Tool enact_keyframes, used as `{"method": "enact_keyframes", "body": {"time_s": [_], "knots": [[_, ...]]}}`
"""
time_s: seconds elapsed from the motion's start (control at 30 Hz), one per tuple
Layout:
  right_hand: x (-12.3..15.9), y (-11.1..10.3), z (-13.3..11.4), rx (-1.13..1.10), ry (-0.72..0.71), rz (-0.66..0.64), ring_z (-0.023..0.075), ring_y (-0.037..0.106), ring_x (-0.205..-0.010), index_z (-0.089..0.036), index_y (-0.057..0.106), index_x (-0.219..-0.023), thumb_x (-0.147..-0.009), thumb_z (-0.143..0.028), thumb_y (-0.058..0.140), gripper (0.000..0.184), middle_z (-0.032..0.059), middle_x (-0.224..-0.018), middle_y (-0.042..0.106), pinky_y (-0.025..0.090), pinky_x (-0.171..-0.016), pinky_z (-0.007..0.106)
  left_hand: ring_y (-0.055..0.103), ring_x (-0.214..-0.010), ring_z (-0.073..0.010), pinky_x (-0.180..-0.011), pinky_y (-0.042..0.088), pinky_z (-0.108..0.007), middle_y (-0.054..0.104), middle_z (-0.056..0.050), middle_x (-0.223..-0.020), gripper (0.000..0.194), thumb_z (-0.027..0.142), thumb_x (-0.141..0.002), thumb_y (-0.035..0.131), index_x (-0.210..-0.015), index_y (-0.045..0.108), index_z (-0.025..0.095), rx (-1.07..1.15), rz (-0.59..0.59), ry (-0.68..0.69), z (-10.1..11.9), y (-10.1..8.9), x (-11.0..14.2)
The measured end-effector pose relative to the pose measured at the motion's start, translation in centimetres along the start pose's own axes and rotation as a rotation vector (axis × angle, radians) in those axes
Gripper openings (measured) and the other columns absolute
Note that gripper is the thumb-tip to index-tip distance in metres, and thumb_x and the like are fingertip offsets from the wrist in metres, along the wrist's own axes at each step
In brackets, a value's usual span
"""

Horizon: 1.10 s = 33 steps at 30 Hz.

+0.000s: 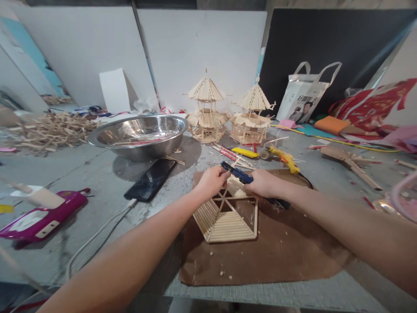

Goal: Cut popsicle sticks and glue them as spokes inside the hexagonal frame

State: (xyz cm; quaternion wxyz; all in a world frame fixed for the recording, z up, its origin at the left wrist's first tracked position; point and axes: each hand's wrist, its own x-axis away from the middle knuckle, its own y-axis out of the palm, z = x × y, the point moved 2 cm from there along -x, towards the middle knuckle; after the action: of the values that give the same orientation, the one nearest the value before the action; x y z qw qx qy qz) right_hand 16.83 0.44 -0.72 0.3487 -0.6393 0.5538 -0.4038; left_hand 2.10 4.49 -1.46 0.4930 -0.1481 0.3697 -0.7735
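My right hand (262, 182) is closed round the handles of dark blue cutting pliers (239, 173). The jaws point left, toward my left hand (213, 179). At those jaws my left fingers pinch a thin wooden stick (233, 165), mostly covered by the fingers and the tool. Below both hands lies a hexagonal frame of wooden sticks (231, 226). Several of its wedge-shaped sections are filled with rows of sticks, while others are open between the spokes. A brown sheet (260, 265) is spread under the frame.
Two stick-built pavilions (206, 119) stand at the back, right of a steel bowl (140, 148). A yellow glue gun (285, 160) and yellow cutter knife (245, 152) lie beyond my hands. Leftward are a phone (151, 180), purple power strip (48, 217) and stick pile (52, 130).
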Motion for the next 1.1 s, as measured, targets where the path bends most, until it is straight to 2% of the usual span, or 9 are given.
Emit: {"method": "enact_keyframes", "body": {"time_s": [0.17, 0.37, 0.47, 0.53, 0.6, 0.7, 0.77, 0.9, 1.1], "knots": [[-0.2, -0.5, 0.6, 0.012, 0.089, 0.046, 0.0133, 0.048, -0.046, -0.016, 0.056, -0.06, -0.062, -0.031, 0.046, 0.018, 0.001, -0.047, 0.051, 0.032, -0.043, 0.022, 0.037, -0.04, -0.0075, -0.046, 0.027, -0.02, 0.042, 0.004, -0.038, 0.034, 0.036, -0.072, 0.04, -0.047, 0.047, 0.015, 0.008, 0.008, -0.015, -0.2, 0.0, 0.0], [0.3, -1.7, 1.8, -0.151, 0.147, -0.141, 0.0128, 0.051, -0.044, -0.016, 0.052, -0.056, -0.064, -0.03, 0.043, 0.019, 0.0017, -0.049, 0.056, 0.037, -0.043, 0.022, 0.034, -0.04, -0.0063, -0.044, 0.025, -0.019, 0.042, 0.005, -0.042, 0.033, 0.04, -0.071, 0.04, -0.057, 0.054, 0.014, 0.069, 0.003, -0.012, -0.5, -0.1, 0.0], [1.0, -2.2, 2.0, -0.024, 0.115, -0.024, 0.0155, 0.055, -0.056, -0.016, 0.056, -0.068, -0.064, -0.035, 0.046, 0.022, 0.0036, -0.063, 0.06, 0.038, -0.049, 0.023, 0.035, -0.043, -0.0065, -0.044, 0.026, -0.019, 0.042, 0.005, -0.045, 0.034, 0.042, -0.069, 0.042, -0.065, 0.059, 0.014, 0.105, -0.013, -0.049, -0.4, -0.4, 0.2], [1.7, -2.3, 2.3, 0.094, 0.096, 0.128, 0.018, 0.055, -0.066, -0.016, 0.056, -0.082, -0.063, -0.04, 0.049, 0.032, 0.0064, -0.075, 0.061, 0.038, -0.055, 0.025, 0.039, -0.046, -0.0068, -0.047, 0.029, -0.019, 0.048, 0.004, -0.05, 0.033, 0.042, -0.066, 0.046, -0.068, 0.061, 0.014, 0.144, -0.101, -0.058, -0.2, -0.5, 0.5], [2.5, -2.0, 2.9, 0.188, 0.094, 0.248, 0.0203, 0.055, -0.073, -0.015, 0.053, -0.093, -0.063, -0.044, 0.05, 0.042, 0.009, -0.085, 0.06, 0.038, -0.058, 0.026, 0.044, -0.051, -0.0078, -0.051, 0.033, -0.019, 0.054, 0.003, -0.056, 0.028, 0.039, -0.062, 0.052, -0.07, 0.062, 0.014, 0.164, -0.247, -0.048, 0.2, -0.4, 0.8], [3.5, -0.9, 4.2, 0.27, 0.131, 0.335, 0.0223, 0.054, -0.076, -0.017, 0.049, -0.101, -0.066, -0.047, 0.046, 0.047, 0.0103, -0.087, 0.059, 0.037, -0.059, 0.028, 0.049, -0.056, -0.0098, -0.052, 0.034, -0.018, 0.059, 0.002, -0.059, 0.02, 0.031, -0.056, 0.058, -0.067, 0.062, 0.016, 0.091, -0.422, -0.027, 0.8, -0.3, 1.4], [3.8, -0.2, 5.0, 0.294, 0.123, 0.338, 0.0222, 0.054, -0.077, -0.018, 0.049, -0.103, -0.068, -0.045, 0.044, 0.045, 0.0097, -0.086, 0.059, 0.036, -0.06, 0.029, 0.05, -0.055, -0.01, -0.05, 0.033, -0.018, 0.059, 0.002, -0.056, 0.015, 0.029, -0.055, 0.059, -0.062, 0.062, 0.016, 0.016, -0.496, -0.003, 1.2, -0.2, 1.8], [3.7, 0.4, 6.1, 0.313, 0.116, 0.321, 0.0216, 0.053, -0.08, -0.019, 0.049, -0.102, -0.069, -0.042, 0.045, 0.041, 0.0084, -0.086, 0.059, 0.035, -0.063, 0.029, 0.049, -0.051, -0.0096, -0.047, 0.032, -0.018, 0.06, 0.002, -0.054, 0.013, 0.029, -0.056, 0.058, -0.059, 0.063, 0.018, -0.141, -0.514, 0.046, 1.7, -0.4, 2.2], [3.5, 0.5, 6.1, 0.306, 0.103, 0.306, 0.0205, 0.052, -0.083, -0.021, 0.052, -0.098, -0.07, -0.043, 0.043, 0.036, 0.0069, -0.089, 0.059, 0.035, -0.064, 0.028, 0.047, -0.05, -0.0082, -0.049, 0.03, -0.018, 0.061, 0.002, -0.055, 0.017, 0.03, -0.059, 0.056, -0.065, 0.066, 0.018, -0.298, -0.582, 0.113, 1.7, -0.4, 2.3]]}}
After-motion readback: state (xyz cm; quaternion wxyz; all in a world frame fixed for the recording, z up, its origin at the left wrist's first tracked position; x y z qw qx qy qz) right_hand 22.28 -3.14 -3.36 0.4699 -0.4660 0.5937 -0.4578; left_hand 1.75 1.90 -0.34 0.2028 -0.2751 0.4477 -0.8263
